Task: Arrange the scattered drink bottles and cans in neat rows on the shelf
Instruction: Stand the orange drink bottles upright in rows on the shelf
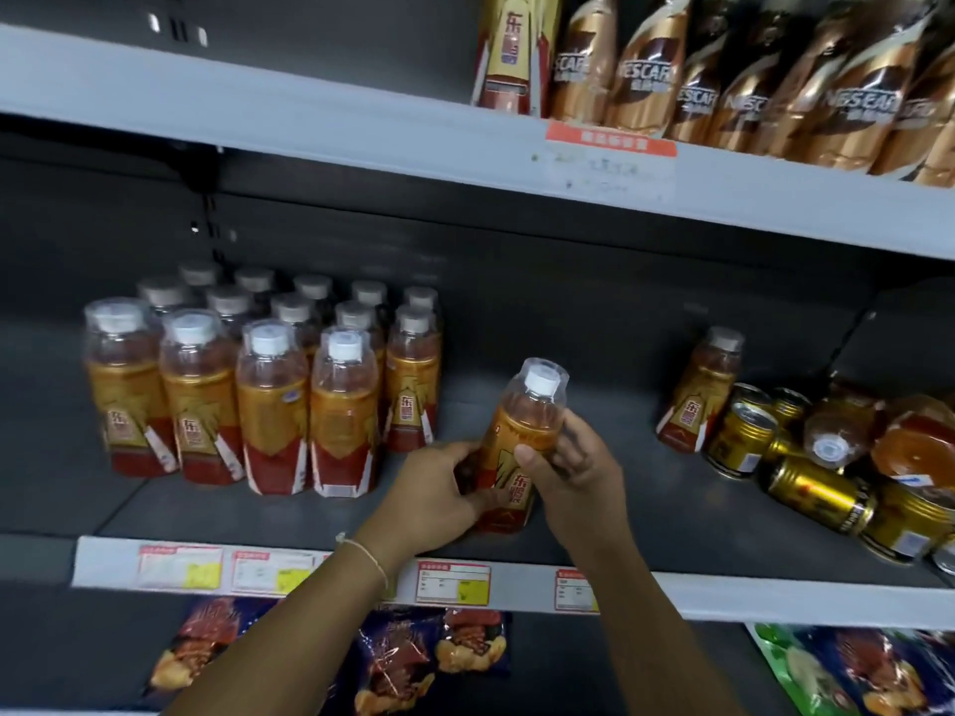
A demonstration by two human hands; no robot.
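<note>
An orange drink bottle (pixel 522 431) with a white cap is tilted slightly right over the front of the dark middle shelf (pixel 594 509). My left hand (pixel 439 496) grips its lower part and my right hand (pixel 573 462) grips its middle. Left of it, several matching bottles (pixel 268 385) stand upright in neat rows. At the right, one bottle (pixel 700 395) stands leaning, next to a jumble of gold cans (pixel 816 490) and toppled bottles (pixel 837 436).
The upper shelf (pixel 362 126) carries brown coffee bottles (pixel 749 80) and one tall orange bottle (pixel 509 49). Price tags (pixel 452 583) line the middle shelf's front edge. Snack bags (pixel 403 658) lie on the shelf below.
</note>
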